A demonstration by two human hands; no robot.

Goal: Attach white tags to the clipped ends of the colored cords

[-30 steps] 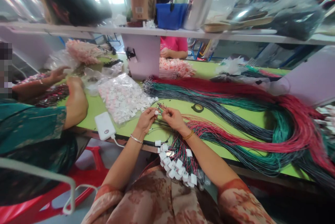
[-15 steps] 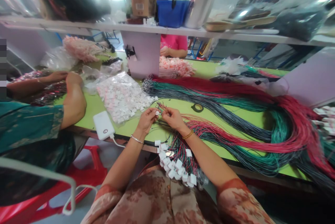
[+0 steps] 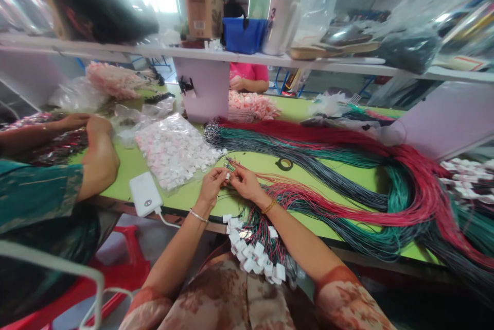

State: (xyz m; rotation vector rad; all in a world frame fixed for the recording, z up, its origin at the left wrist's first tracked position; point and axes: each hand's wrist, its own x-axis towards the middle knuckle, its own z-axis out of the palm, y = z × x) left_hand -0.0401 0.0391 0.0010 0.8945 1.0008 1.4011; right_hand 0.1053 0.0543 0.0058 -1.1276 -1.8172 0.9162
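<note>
One white connector [image 3: 227,176] sits in the left hand's [image 3: 210,186] pinched fingers, above the counter [image 3: 264,160]; the right hand [image 3: 245,185] pinches thin wires [image 3: 232,163]. Open green surface lies left of one tape roll [image 3: 284,164]; both forearms [image 3: 297,229] cross the front edge [image 3: 214,226].

The left hand [image 3: 212,187] is pinching a white connector [image 3: 227,176]; the right hand [image 3: 246,184] is holding wires [image 3: 230,162] (more connectors [image 3: 258,256] are dangling below).
</note>
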